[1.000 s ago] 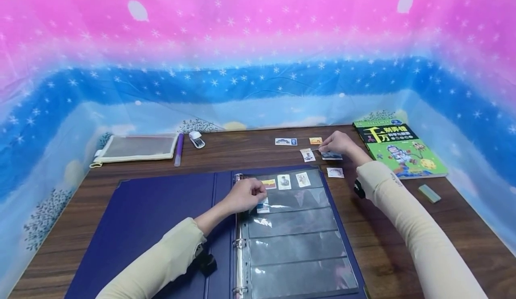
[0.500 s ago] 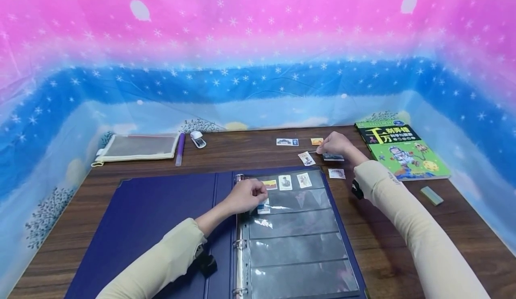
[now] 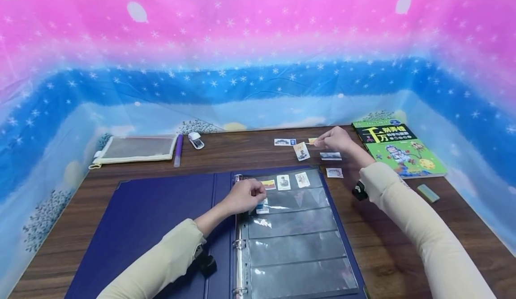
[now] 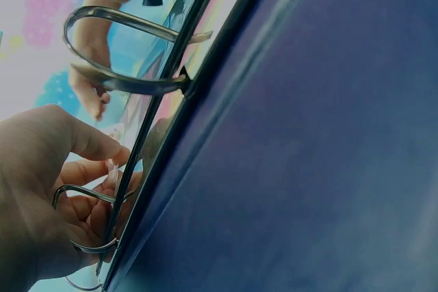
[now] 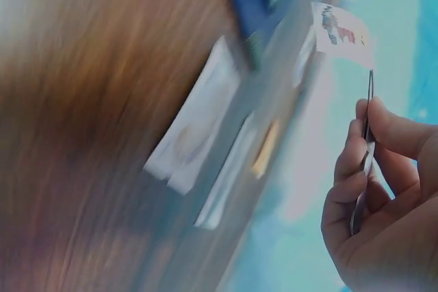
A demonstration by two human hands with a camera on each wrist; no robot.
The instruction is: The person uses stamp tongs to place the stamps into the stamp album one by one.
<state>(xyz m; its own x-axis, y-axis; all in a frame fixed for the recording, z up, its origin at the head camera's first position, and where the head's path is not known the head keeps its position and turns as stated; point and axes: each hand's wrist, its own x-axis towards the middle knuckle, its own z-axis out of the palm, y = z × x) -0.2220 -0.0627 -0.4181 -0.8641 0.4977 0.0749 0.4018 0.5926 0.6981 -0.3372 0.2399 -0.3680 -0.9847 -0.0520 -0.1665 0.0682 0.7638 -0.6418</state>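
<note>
My right hand (image 3: 335, 138) holds tweezers (image 5: 370, 94), their tips gripping the edge of a postage stamp (image 3: 301, 151). In the right wrist view this stamp is raised above the table. A blue ring-binder stamp album (image 3: 161, 209) lies open below, with a clear-pocketed page (image 3: 296, 247) on its right side. Thumb and fingers of my left hand (image 3: 247, 196) pinch clear film near the page's rings, as the left wrist view shows. Three stamps, among them a portrait stamp (image 3: 283, 182), sit in the top pocket row. A blue stamp (image 3: 263, 208) lies below, partly hidden by my left hand.
Loose stamps lie behind the album, including a wide stamp (image 3: 285, 142), a dark stamp (image 3: 330, 156) and a pale stamp (image 3: 334, 172). A green book (image 3: 403, 151) and an eraser-like block (image 3: 428, 192) are at right. A mesh pouch (image 3: 139, 148), purple marker (image 3: 178, 151) and small white-and-grey object (image 3: 196, 140) stand left.
The stamp in the tweezers has moved left and slightly turned. My right hand has shifted a little left, uncovering more of the dark stamp. My left hand stays in place.
</note>
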